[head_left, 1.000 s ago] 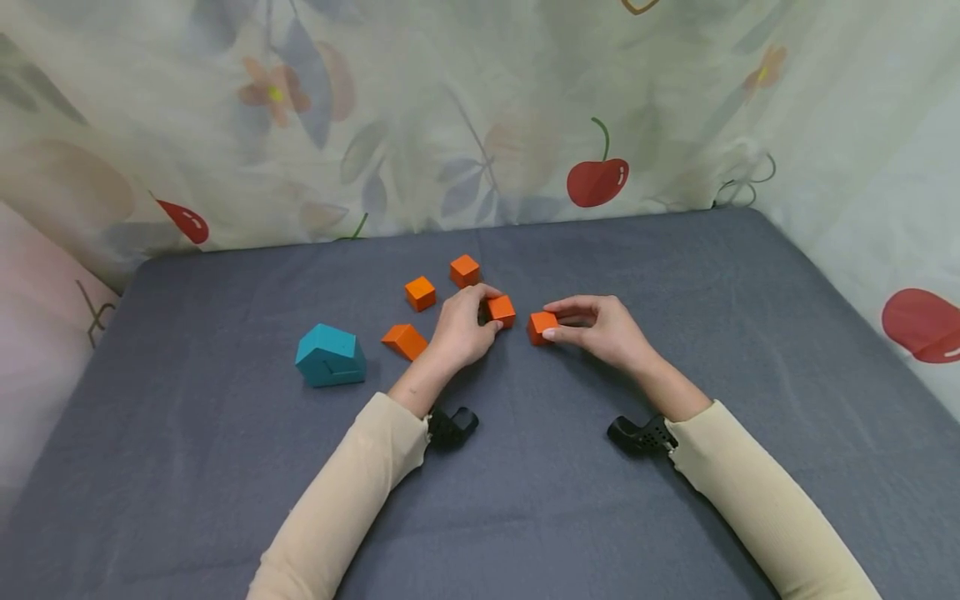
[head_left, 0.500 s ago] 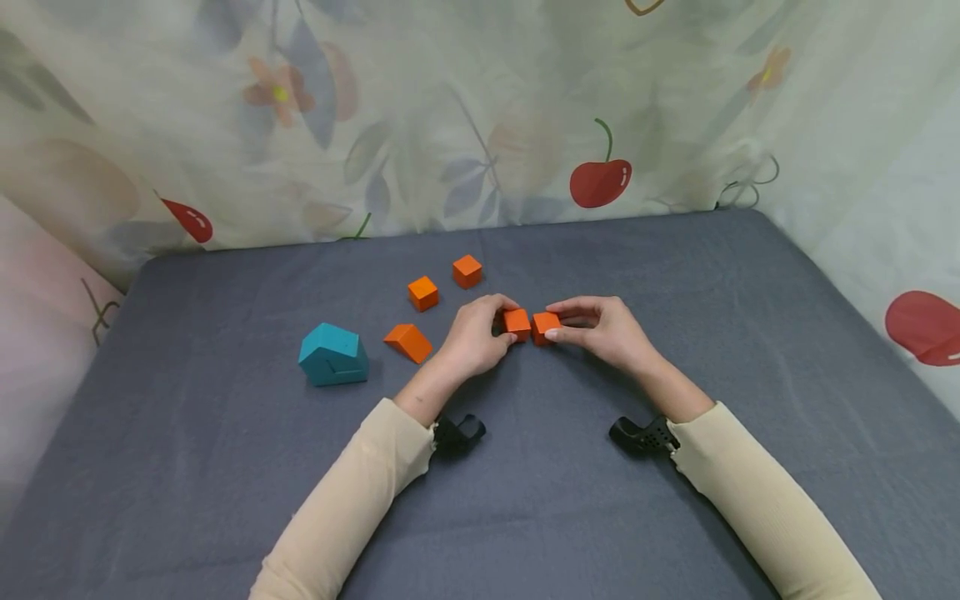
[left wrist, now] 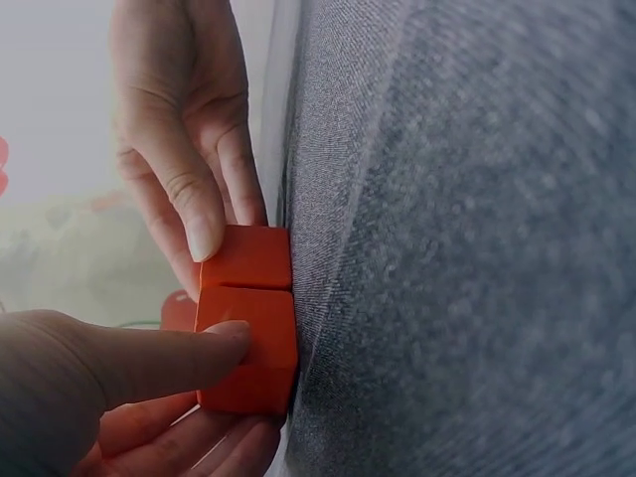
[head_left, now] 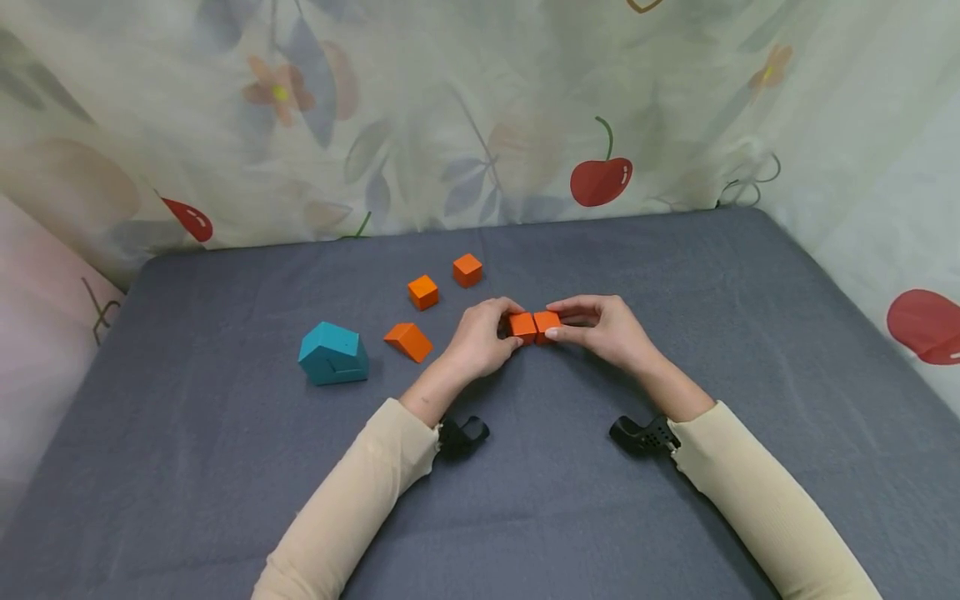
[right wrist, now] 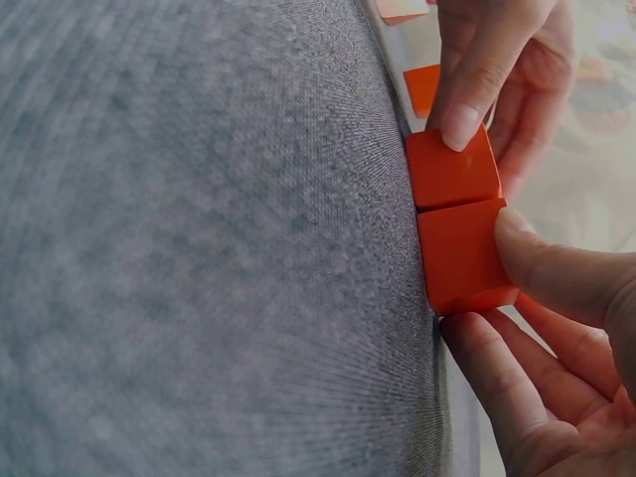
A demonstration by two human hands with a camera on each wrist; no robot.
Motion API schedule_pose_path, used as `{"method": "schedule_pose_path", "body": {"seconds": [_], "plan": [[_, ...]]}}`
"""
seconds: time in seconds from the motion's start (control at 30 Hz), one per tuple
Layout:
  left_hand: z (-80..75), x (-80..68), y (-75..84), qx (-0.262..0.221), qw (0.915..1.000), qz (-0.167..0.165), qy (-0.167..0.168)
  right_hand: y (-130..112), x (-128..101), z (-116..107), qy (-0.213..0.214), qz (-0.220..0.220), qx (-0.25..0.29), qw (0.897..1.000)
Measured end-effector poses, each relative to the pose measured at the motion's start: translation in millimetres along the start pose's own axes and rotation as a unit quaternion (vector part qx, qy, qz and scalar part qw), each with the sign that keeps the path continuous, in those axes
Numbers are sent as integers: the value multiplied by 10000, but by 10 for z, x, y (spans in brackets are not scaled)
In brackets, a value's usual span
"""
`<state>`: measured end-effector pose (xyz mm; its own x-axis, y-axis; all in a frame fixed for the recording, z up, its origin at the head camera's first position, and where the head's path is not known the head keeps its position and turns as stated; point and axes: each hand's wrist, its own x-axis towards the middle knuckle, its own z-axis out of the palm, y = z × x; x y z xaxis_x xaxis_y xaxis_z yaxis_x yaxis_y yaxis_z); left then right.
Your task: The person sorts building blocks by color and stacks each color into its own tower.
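Note:
Two small orange cubes sit side by side and touching on the grey cloth (head_left: 525,467). My left hand (head_left: 511,326) pinches the left cube (head_left: 522,327) between thumb and fingers. My right hand (head_left: 554,321) pinches the right cube (head_left: 547,322) the same way. In the left wrist view my thumb lies on the near cube (left wrist: 248,353), and the right hand's fingers (left wrist: 204,224) hold the far cube (left wrist: 248,258). The right wrist view shows the right hand's cube (right wrist: 462,253) flush against the left hand's cube (right wrist: 452,169).
Left of the hands lie two more orange cubes (head_left: 422,292) (head_left: 467,269), an orange wedge (head_left: 408,342) and a teal house-shaped block (head_left: 332,355). A fruit-patterned curtain (head_left: 480,125) closes off the back and sides of the cloth.
My left hand slid its orange cube to the right until it met the cube in my right hand. The right hand barely moved.

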<state>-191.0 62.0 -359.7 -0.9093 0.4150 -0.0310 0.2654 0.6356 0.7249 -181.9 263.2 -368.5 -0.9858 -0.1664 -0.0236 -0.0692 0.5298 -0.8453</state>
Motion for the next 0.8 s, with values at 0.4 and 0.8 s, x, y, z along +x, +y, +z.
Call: {"method": "schedule_pose_path", "body": {"seconds": [0.4, 0.8], "plan": [[20, 23, 0, 0, 10000, -36, -23, 18, 11, -2, -6, 9, 78, 10000], [5, 41, 22, -20, 10000, -34, -80, 17, 9, -5, -25, 58, 31, 10000]]}}
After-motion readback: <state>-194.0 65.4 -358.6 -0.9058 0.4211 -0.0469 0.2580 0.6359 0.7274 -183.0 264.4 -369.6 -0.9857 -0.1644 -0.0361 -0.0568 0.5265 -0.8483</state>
